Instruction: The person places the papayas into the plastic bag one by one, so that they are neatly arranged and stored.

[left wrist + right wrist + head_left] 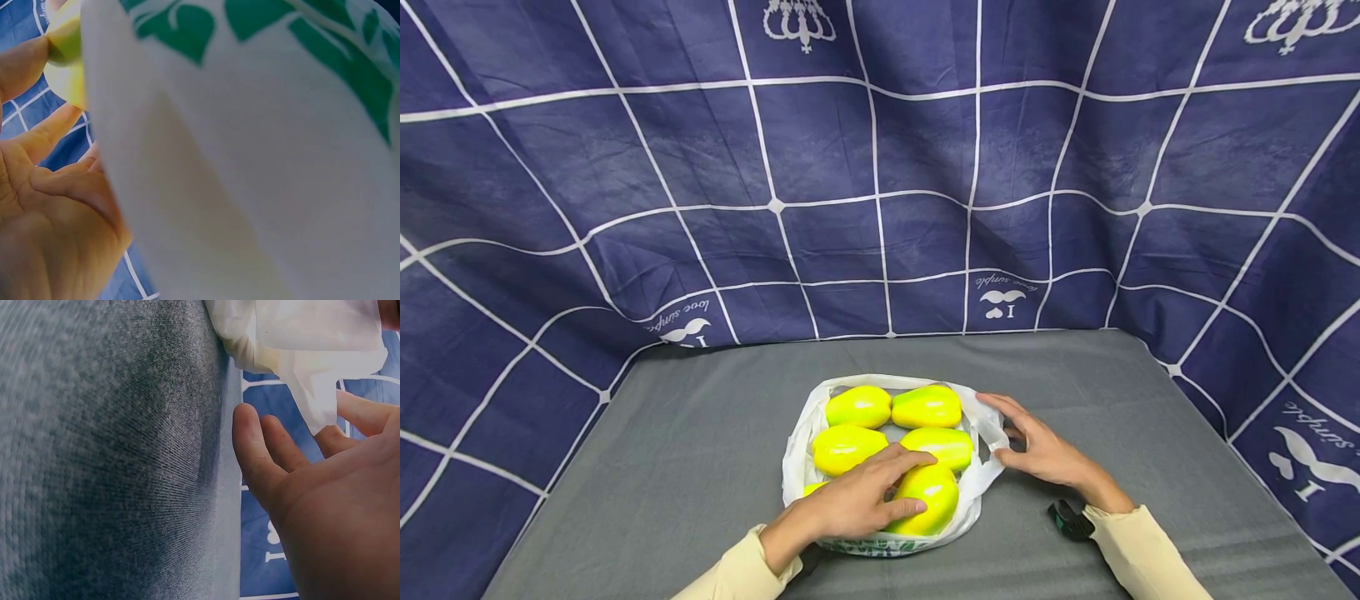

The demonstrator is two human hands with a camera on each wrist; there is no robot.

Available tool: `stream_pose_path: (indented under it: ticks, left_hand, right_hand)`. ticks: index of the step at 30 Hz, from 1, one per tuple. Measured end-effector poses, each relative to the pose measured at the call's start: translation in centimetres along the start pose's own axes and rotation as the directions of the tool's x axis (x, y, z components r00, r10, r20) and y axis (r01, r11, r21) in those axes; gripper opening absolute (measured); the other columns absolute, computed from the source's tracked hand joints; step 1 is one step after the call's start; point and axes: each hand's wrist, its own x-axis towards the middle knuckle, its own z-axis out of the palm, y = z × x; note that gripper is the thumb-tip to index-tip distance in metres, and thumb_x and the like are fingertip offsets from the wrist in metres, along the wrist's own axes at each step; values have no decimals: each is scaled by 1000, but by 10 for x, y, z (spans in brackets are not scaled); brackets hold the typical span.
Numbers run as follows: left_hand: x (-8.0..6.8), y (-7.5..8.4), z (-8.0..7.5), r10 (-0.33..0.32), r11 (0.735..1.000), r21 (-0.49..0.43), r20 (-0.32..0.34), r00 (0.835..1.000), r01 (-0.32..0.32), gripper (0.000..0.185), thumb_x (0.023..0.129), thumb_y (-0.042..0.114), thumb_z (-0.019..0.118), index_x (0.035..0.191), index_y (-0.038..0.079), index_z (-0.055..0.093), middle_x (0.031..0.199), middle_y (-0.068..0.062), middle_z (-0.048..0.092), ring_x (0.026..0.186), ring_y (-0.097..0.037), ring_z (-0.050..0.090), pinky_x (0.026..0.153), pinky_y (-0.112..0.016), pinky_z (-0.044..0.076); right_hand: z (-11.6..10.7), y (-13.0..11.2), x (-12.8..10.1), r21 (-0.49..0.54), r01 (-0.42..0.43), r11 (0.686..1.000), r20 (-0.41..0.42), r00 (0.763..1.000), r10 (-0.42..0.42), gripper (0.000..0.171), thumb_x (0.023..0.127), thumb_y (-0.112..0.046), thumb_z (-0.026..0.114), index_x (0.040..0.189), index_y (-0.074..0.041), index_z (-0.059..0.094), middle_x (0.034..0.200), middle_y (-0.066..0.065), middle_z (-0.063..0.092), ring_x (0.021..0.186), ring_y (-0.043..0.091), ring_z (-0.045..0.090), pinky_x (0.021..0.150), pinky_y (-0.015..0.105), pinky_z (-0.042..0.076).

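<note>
A white plastic bag (802, 437) with green print stands wide-mouthed on the grey surface. Inside it lie several yellow-green fruits that look like mangoes, one of them a mango (859, 407) at the back left. My left hand (863, 493) reaches over the bag's near side and holds the front-right mango (934, 500) between thumb and fingers. The left wrist view shows part of that fruit (65, 75), the rest hidden by the bag. My right hand (1047, 450) is at the bag's right edge, fingers spread and touching the loose plastic (315, 400); its thumb stands apart.
A grey cloth-covered surface (700, 467) lies under the bag. Behind and at both sides hangs a dark blue curtain (925, 167) with white grid lines. A dark strap device (1070, 520) sits at the right wrist.
</note>
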Motion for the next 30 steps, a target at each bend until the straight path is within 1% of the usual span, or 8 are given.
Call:
stream_pose_path:
  ticks: [6, 11, 13, 16, 19, 23, 25, 30]
  left_hand:
    - [0, -1, 0, 12, 1000, -17, -4, 1000, -12, 44, 99, 34, 63, 141, 25, 50, 95, 2, 50, 89, -13, 51, 79, -18, 39]
    - [0, -2, 0, 26, 1000, -6, -6, 1000, -26, 44, 99, 33, 63, 141, 24, 51, 96, 3, 50, 90, -13, 52, 80, -18, 40]
    - [1, -1, 1, 30, 999, 12, -5, 1000, -30, 45, 99, 32, 63, 142, 22, 51, 101, 4, 52, 93, -12, 52, 84, -18, 41]
    - [1, 0, 2, 27, 999, 40, -2, 1000, -27, 47, 99, 32, 63, 144, 20, 51, 114, 6, 55, 102, -7, 52, 92, -20, 44]
    - [1, 1, 2, 18, 998, 54, 2, 1000, -19, 48, 100, 32, 61, 145, 19, 51, 123, 5, 54, 104, -4, 51, 93, -20, 46]
    - [2, 1, 3, 12, 998, 62, 1, 1000, -12, 49, 101, 32, 61, 146, 19, 51, 125, 4, 51, 101, -3, 49, 90, -18, 46]
    - [2, 1, 4, 15, 998, 68, 1, 1000, -15, 49, 101, 32, 60, 147, 18, 51, 125, 4, 51, 103, -3, 50, 92, -19, 46]
    - [3, 1, 5, 58, 995, 86, 0, 998, -58, 48, 101, 31, 60, 147, 16, 50, 126, 2, 53, 111, -6, 53, 99, -23, 47]
  right_hand:
    - [-1, 0, -1, 15, -5, 1000, 17, 1000, 5, 85, 77, 14, 56, 156, -9, 32, 155, 13, 35, 129, 4, 41, 100, 22, 47]
    - [-3, -2, -2, 0, -33, 999, 19, 999, 33, 85, 77, 14, 54, 156, -12, 33, 156, 11, 35, 129, 6, 41, 100, 23, 46]
    - [-3, -3, -3, -7, -41, 999, 21, 999, 41, 85, 78, 14, 53, 156, -13, 33, 156, 11, 35, 130, 6, 40, 101, 23, 45]
    - [-4, -3, -3, -16, -44, 999, 21, 999, 44, 84, 79, 14, 53, 156, -12, 33, 156, 11, 35, 131, 6, 40, 103, 24, 45]
    - [-4, -4, -2, -26, -43, 999, 18, 999, 43, 84, 79, 14, 53, 156, -13, 34, 156, 11, 36, 131, 5, 40, 103, 25, 45]
    - [-4, -4, -2, -33, -34, 999, 13, 999, 34, 83, 79, 14, 53, 155, -12, 34, 155, 11, 37, 130, 2, 39, 103, 25, 45]
    - [-4, -5, -2, -29, -27, 999, 10, 1000, 28, 82, 79, 14, 53, 155, -11, 35, 154, 11, 38, 129, 1, 40, 102, 24, 45]
    - [-5, -5, -3, -27, -19, 999, 7, 1000, 19, 82, 78, 16, 52, 154, -10, 36, 153, 11, 40, 129, 0, 39, 102, 22, 44]
